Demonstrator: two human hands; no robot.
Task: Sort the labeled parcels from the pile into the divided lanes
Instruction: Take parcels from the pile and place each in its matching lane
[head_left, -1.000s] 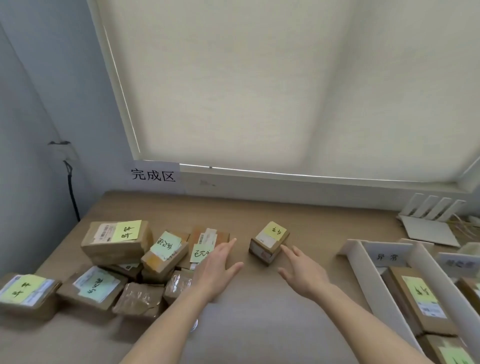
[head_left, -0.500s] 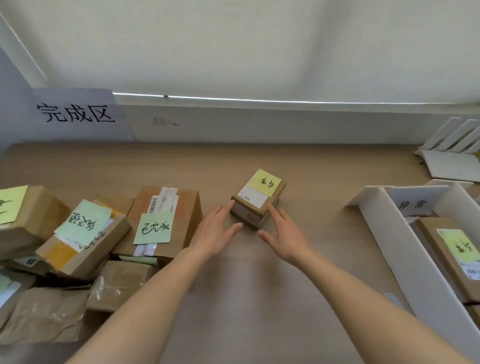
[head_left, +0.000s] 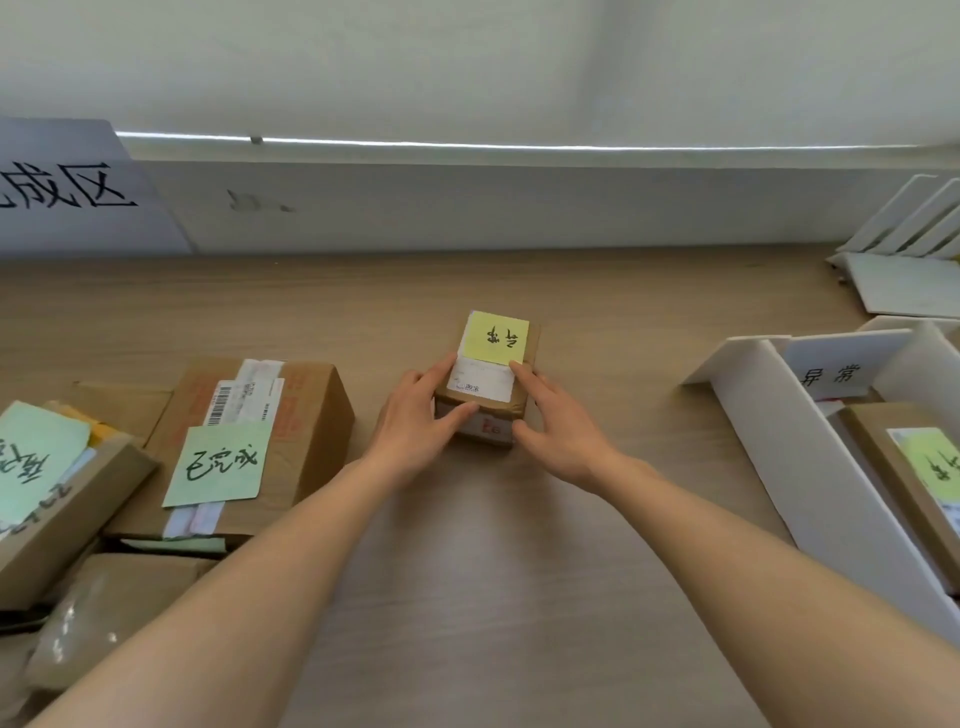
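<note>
Hands meet at the centre of the frame around a small cardboard parcel (head_left: 488, 384) standing on the wooden bench (head_left: 467, 571). The left hand (head_left: 415, 426) holds its left side, thumb across the front face; the right hand (head_left: 558, 426) holds its right side, index finger lying on the top edge, so each grip is closed on the parcel. A yellow note (head_left: 494, 338) with handwriting covers the parcel's top, above a white shipping label (head_left: 480, 378). At the left of the frame lies the parcel pile (head_left: 156, 467), its nearest box carrying a green note (head_left: 218, 462). At the right stand the white divided lanes (head_left: 789, 441), one already holding a parcel.
</note>
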